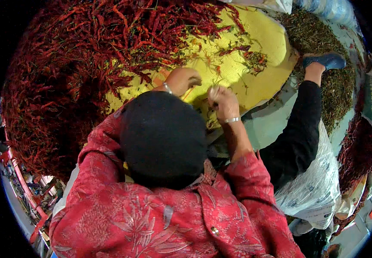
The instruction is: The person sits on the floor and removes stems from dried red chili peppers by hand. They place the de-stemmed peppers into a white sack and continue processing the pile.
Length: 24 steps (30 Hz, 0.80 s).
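Observation:
My left hand, with a metal bracelet at its wrist, is curled above a yellow woven sheet. A thin orange-red strand lies just under its fingers; whether the hand holds it is unclear. To the right, my right hand has bent, blurred fingers and a bracelet too; its grip cannot be made out. The hands are apart. A large heap of dried red chili peppers with stems spreads over the sheet's upper left. Loose stems and a few peppers lie beyond the hands. A black rounded cap hides part of the forearms.
A leg in black trousers with a blue shoe stretches along the right. Beside it are a pile of stems and debris, a white plastic sack and another dark red heap. Clutter and a red bar stand at lower left.

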Each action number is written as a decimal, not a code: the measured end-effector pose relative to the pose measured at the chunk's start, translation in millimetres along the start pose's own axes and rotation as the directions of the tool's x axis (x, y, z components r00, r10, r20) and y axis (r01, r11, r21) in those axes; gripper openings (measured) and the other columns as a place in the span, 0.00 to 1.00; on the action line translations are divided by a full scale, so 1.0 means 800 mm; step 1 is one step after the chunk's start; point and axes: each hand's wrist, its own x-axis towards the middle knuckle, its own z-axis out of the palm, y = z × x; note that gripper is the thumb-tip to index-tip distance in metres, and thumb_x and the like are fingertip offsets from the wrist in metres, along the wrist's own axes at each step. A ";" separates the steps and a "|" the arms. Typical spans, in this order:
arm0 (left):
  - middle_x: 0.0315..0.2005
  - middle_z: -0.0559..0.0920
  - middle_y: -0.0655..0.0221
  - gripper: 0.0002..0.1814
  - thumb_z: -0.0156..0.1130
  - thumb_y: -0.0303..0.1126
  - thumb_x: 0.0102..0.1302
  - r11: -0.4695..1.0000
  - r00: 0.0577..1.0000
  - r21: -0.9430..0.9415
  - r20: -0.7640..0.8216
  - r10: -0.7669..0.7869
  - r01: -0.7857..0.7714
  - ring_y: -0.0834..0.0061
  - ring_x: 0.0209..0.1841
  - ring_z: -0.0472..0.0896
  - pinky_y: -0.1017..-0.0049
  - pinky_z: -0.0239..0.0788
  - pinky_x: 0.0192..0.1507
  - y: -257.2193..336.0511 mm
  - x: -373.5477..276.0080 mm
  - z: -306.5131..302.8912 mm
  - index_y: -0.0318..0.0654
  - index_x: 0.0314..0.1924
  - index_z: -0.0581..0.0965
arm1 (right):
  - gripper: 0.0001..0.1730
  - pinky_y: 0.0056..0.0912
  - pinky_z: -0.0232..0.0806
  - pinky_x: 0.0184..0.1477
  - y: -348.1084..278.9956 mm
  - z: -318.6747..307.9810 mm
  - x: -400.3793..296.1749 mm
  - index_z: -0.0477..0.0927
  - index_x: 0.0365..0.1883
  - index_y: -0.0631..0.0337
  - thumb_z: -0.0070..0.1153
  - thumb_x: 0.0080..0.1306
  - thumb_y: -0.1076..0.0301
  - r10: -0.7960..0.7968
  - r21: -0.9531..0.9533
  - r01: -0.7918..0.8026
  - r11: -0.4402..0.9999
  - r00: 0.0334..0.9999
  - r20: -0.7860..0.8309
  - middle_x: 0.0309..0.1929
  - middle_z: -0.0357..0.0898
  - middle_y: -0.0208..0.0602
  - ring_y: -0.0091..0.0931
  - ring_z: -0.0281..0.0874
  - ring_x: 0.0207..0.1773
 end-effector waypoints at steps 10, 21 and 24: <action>0.13 0.65 0.82 0.13 0.63 0.33 0.60 0.503 0.749 -0.618 0.224 -0.624 0.604 0.90 0.11 0.57 0.82 0.43 0.12 -0.022 0.000 -0.016 0.37 0.41 0.72 | 0.15 0.43 0.68 0.41 -0.024 -0.070 0.024 0.78 0.35 0.58 0.62 0.52 0.60 -0.363 -0.924 -0.178 0.339 0.881 -0.303 0.40 0.74 0.45 0.41 0.74 0.39; 0.19 0.71 0.83 0.10 0.60 0.37 0.63 0.387 0.801 -0.799 0.184 -0.570 0.460 0.91 0.17 0.62 0.87 0.51 0.18 0.016 0.013 0.045 0.39 0.39 0.79 | 0.13 0.22 0.60 0.23 -0.009 -0.044 0.076 0.78 0.30 0.63 0.62 0.57 0.61 0.094 -0.361 -0.272 0.892 0.893 -0.440 0.20 0.74 0.28 0.18 0.68 0.21; 0.20 0.73 0.82 0.09 0.62 0.35 0.61 0.311 0.868 -0.851 0.281 -0.408 0.422 0.92 0.18 0.62 0.87 0.51 0.18 0.024 0.019 0.052 0.38 0.39 0.79 | 0.11 0.16 0.57 0.22 -0.009 -0.037 0.046 0.78 0.30 0.61 0.61 0.59 0.61 0.283 -0.142 -0.356 0.924 0.883 -0.374 0.21 0.73 0.22 0.14 0.66 0.22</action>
